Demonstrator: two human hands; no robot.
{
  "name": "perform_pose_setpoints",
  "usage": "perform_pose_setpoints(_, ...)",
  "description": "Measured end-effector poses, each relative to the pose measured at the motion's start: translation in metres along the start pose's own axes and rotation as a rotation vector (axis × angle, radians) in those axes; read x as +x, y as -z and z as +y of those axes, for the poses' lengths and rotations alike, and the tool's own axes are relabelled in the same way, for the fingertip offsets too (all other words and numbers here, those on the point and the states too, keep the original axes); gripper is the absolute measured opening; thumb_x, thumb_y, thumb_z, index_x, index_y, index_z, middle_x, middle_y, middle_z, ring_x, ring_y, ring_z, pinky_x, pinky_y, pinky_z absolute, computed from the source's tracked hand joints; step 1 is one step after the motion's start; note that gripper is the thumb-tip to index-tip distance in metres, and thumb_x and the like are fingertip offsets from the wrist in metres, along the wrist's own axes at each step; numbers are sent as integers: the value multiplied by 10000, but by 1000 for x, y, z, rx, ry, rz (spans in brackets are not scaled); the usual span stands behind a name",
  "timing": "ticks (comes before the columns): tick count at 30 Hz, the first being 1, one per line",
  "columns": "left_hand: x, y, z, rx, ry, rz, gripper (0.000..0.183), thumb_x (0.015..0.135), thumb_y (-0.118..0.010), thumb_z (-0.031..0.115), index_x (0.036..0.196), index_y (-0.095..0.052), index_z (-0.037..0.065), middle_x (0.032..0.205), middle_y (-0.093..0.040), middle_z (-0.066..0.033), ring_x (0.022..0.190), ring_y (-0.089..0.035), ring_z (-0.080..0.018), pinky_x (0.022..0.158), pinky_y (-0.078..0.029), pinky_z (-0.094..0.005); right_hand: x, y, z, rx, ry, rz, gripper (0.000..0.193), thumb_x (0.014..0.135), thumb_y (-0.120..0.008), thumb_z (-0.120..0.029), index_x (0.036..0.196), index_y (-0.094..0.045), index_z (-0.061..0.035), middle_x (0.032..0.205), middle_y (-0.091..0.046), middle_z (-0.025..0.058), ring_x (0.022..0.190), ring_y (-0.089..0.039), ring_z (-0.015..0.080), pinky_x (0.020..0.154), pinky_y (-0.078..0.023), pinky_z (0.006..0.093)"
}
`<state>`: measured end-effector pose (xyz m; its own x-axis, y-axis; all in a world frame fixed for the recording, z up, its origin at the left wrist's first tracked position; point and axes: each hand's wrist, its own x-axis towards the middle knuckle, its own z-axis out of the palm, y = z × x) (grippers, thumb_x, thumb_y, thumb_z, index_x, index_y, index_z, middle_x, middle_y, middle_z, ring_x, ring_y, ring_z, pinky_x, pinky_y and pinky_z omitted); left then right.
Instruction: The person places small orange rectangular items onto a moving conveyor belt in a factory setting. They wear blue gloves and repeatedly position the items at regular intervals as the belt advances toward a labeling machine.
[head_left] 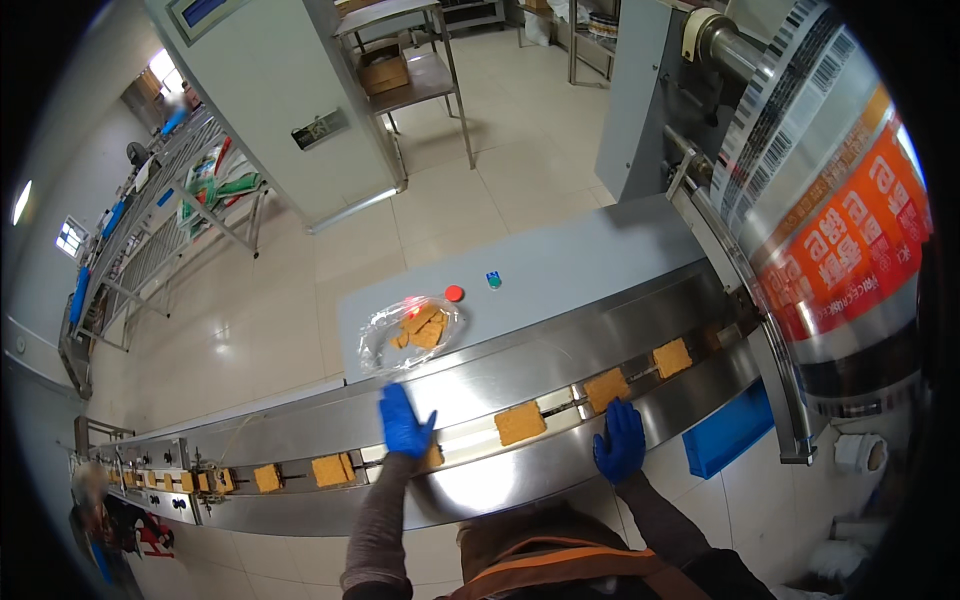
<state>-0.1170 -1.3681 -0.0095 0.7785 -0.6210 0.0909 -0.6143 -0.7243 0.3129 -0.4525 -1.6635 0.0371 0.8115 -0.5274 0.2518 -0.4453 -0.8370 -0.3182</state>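
Observation:
A line of golden-brown, biscuit-like slabs lies along the narrow channel of a steel conveyor. My left hand (pixel 403 420), in a blue glove, hovers over the conveyor with fingers stretched and thumb apart, holding nothing visible. Beneath its wrist a slab (pixel 432 457) is partly hidden. My right hand (pixel 620 442), gloved in blue too, has its fingers extended at the near edge of another slab (pixel 606 387); whether they touch it I cannot tell. Between both hands sits one slab (pixel 520 424), and farther right is another (pixel 672 357). Two overlapping slabs (pixel 333 469) lie left of my left hand.
Behind the conveyor, a clear plastic bag (pixel 375 335) holds broken pieces, beside a red button (pixel 454 293) and a green one (pixel 494 282). A large printed film roll (pixel 840 220) stands at right. Below it is a blue tray (pixel 728 430). Another person (pixel 100 500) is at far left.

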Motion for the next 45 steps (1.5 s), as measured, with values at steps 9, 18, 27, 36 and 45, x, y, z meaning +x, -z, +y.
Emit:
perform_pose_setpoints(9, 92, -45, 185, -57, -359, -82, 954, 854, -562, 568, 1476, -188, -50, 1530, -186, -277, 1427, -182, -414, 1166, -141, -504, 2, -1, -1, -9, -12, -5, 649, 822, -560, -315, 1362, -441, 23, 1409, -440, 219, 1281, -411, 435, 1087, -288, 537)
perform_pose_setpoints(18, 76, -57, 281, -42, -710, -314, 867, 884, -510, 586, 1478, -261, 6, 1553, -227, -172, 1444, -201, -314, 1176, -136, -466, 6, 11, -6, -34, -45, -109, 664, 794, -582, -281, 1370, -437, 14, 1415, -427, 223, 1278, -400, 432, 1089, -276, 534)
perform_pose_setpoints(27, -5, -31, 258, -202, -756, -315, 775, 909, -542, 500, 1504, -243, 104, 1540, -225, -195, 1436, -176, -378, 1172, -153, -495, 5, 14, -7, -64, -31, -182, 718, 758, -660, -262, 1399, -421, -46, 1427, -417, 200, 1295, -383, 425, 1101, -258, 532)
perform_pose_setpoints(36, -89, 17, 177, -222, -543, -336, 732, 929, -516, 491, 1482, -283, 72, 1522, -253, -225, 1413, -219, -418, 1149, -178, -539, 11, 14, -1, -46, 71, -110, 668, 737, -673, -203, 1354, -476, -39, 1366, -480, 206, 1220, -466, 424, 1044, -351, 502)
perform_pose_setpoints(45, -155, 40, 96, -136, -179, -235, 678, 844, -648, 388, 1418, -428, 103, 1505, -330, -174, 1395, -272, -415, 1116, -222, -564, 82, 6, 156, -230, -526, 78, 602, 864, -637, -267, 1359, -439, 14, 1324, -507, 254, 1199, -482, 437, 1037, -376, 476)
